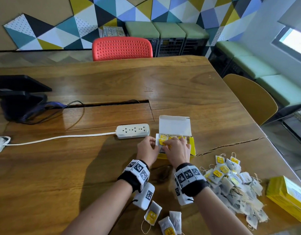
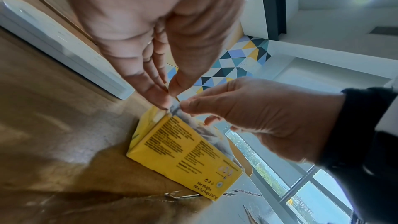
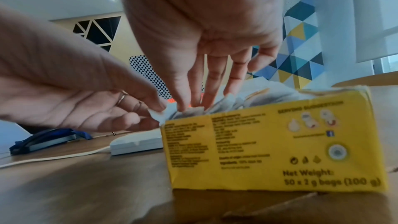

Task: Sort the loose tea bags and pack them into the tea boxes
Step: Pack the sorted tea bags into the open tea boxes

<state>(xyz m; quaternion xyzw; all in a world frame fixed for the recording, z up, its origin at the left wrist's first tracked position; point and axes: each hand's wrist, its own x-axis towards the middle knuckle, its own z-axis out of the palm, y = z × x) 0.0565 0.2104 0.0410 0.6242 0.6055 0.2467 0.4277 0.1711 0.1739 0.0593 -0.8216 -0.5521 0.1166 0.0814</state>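
Three loose white paper tea bags (image 1: 165,221) with yellow tags lie nearest the viewer on the brown wooden table (image 1: 78,167), between the person's forearms. Both wrists wear black bands carrying white blocks printed with black square markers.

Further out, an open yellow cardboard tea box (image 1: 192,146) stands on the table with its white lid flap raised at the back. Tea bags with yellow tags stand packed in a row inside it.

At the box's left end, the left hand (image 1: 147,150) pinches the white side flap between thumb and fingers. From above, the right hand (image 1: 177,150) reaches into the box, its straight fingers pressing down among the tea bags at the left end. I cannot tell whether it grips any one bag.

To the right of the right wrist, a large heap of loose tea bags (image 1: 234,185) with strings and yellow tags spreads over the table. Just beyond the heap, at the table's right edge, lies a second yellow tea box (image 1: 285,195), closed.

Left of the open box sits a white power strip (image 1: 132,130), its white cord running off to the left.
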